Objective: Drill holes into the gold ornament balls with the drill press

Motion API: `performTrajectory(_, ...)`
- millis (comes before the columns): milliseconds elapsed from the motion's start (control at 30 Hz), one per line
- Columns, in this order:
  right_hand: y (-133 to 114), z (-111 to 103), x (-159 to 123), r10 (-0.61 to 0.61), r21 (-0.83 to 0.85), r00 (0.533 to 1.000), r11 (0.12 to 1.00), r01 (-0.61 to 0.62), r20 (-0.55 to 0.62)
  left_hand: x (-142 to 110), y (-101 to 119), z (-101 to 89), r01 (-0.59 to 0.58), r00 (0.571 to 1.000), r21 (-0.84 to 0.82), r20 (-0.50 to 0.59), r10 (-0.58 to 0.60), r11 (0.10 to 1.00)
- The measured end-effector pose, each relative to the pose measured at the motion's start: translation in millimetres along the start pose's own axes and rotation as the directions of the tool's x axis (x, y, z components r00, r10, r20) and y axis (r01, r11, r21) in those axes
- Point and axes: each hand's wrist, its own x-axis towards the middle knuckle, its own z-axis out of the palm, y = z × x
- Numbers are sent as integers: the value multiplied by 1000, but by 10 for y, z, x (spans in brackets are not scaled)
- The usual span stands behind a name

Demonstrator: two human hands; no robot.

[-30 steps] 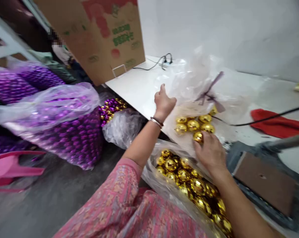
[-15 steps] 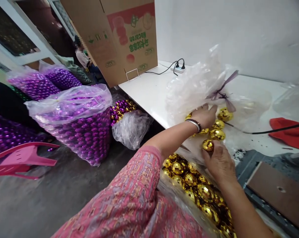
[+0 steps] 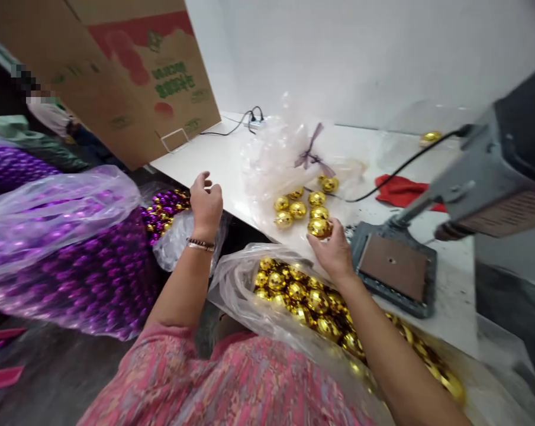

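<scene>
My left hand (image 3: 206, 201) is raised near the table's left edge, its fingers loosely curled and apart, with nothing visible in them. My right hand (image 3: 334, 251) has thumb and fingers around a shiny gold mirrored ball (image 3: 319, 227), the nearest in a short row on the table. Left of that row lies a small cluster of gold balls (image 3: 297, 209). Behind them a clear plastic bag (image 3: 267, 155) is spread out, with a purple ribbon (image 3: 309, 155) on it. Below my hands, an open plastic sack (image 3: 236, 269) is full of gold balls (image 3: 296, 291).
A grey press-like machine (image 3: 427, 296) with a brown plate stands at the right. Beyond lie a red cloth (image 3: 396, 192) and a power strip (image 3: 257, 124). A large cardboard box (image 3: 129, 77) stands back left, sacks of purple balls (image 3: 85, 284) on the floor. A person (image 3: 50, 115) is far left.
My left hand has left the gold balls and moved left to the table edge. My right hand stays at the nearest ball. The view has swung right, bringing the whole machine into sight.
</scene>
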Motion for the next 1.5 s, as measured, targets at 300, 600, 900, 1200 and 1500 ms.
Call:
performTrajectory(300, -267, -511, -500, -79, 69, 996, 994, 82, -45, -1635, 187, 784, 779, 335, -326, 938, 84, 536)
performTrajectory(600, -209, -717, -826, 47, 86, 996, 995, -41, -72, -1944, 308, 842, 839, 305, -346, 938, 165, 419)
performTrajectory(900, 93, -1482, -967, 245, 125, 952, 966, -224, -182, -1645, 513, 1193, 804, 163, -108, 986, -43, 585)
performTrajectory(1200, 414, -1968, -1212, 480, 215, 799, 877, -429, -362, -1729, 927, 1757, 328, 232, -223, 961, 150, 918)
performTrajectory(1500, 591, -2060, -1360, 547, 302, 750, 836, -459, -373, -1749, 984, 1932, -25, 286, -209, 935, 208, 978)
